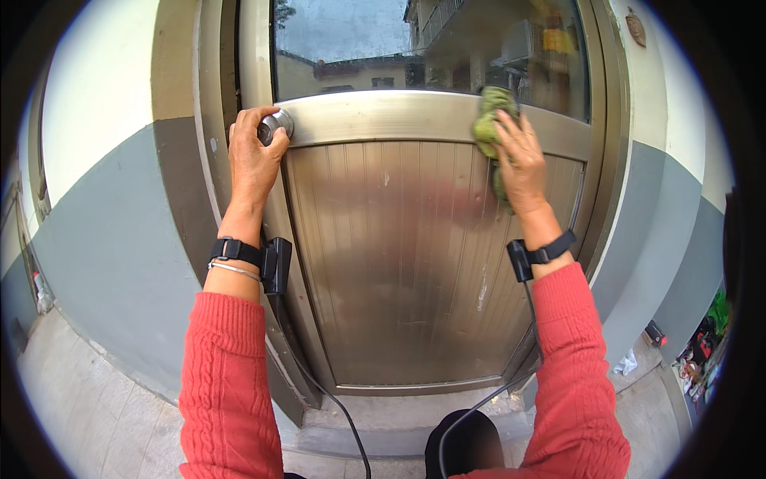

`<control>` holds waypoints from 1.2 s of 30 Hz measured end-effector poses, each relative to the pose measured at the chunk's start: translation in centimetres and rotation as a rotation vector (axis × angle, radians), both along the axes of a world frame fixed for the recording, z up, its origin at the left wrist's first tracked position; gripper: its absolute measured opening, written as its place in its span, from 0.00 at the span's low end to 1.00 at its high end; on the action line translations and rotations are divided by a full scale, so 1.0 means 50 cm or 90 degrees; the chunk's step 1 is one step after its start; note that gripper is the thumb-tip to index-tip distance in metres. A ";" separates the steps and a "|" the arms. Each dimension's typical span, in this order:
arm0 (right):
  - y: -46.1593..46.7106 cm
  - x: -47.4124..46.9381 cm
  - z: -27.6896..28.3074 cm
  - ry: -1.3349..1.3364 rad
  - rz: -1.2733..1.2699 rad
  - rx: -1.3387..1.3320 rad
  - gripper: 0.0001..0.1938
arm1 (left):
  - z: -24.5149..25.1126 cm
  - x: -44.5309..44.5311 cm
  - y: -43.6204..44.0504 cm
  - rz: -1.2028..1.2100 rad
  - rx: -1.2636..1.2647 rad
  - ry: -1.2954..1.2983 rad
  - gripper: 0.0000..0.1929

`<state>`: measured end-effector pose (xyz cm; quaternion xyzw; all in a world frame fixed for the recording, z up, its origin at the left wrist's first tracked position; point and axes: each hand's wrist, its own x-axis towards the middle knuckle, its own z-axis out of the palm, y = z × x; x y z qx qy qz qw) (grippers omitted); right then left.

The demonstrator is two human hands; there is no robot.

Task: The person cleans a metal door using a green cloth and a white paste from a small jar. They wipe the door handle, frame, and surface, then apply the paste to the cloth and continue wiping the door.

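Note:
My left hand (256, 143) grips the round metal doorknob (275, 126) at the left side of a metal door (407, 263). Its thumb and fingers wrap the knob's rim. On the right, my right hand (519, 149) presses a bunched green cloth (494, 120) against the door's middle rail (383, 114), near the lower edge of the glass pane (371, 48). Part of the cloth hangs below the palm over the ribbed lower panel. The panel bears pale scuffs and a blurry reddish reflection. The glass reflects sky and buildings.
Black devices with cables are strapped to both wrists, and the cables hang before the door. A stone step (359, 434) lies at the door's foot. Grey and cream walls (119, 239) flank the frame. Assorted items (706, 353) and a white plastic bag (626, 363) lie at the lower right.

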<state>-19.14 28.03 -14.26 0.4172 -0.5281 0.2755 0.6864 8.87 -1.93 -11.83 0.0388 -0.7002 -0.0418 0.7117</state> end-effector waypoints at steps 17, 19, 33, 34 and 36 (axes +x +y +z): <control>-0.390 0.278 0.068 0.072 0.034 0.155 0.14 | -0.001 -0.014 -0.012 0.028 0.046 -0.012 0.16; -0.394 0.294 0.072 0.132 0.080 0.143 0.13 | 0.000 -0.009 -0.017 0.039 0.017 -0.024 0.15; 0.221 -0.142 0.026 -0.259 -0.100 -0.231 0.21 | -0.001 -0.013 -0.015 0.034 0.069 -0.031 0.16; 0.224 -0.152 0.022 -0.198 -0.102 -0.255 0.21 | -0.001 -0.015 -0.013 0.022 0.025 -0.015 0.16; 0.204 -0.158 0.023 -0.197 -0.101 -0.311 0.20 | -0.002 -0.019 -0.011 0.034 0.078 -0.012 0.16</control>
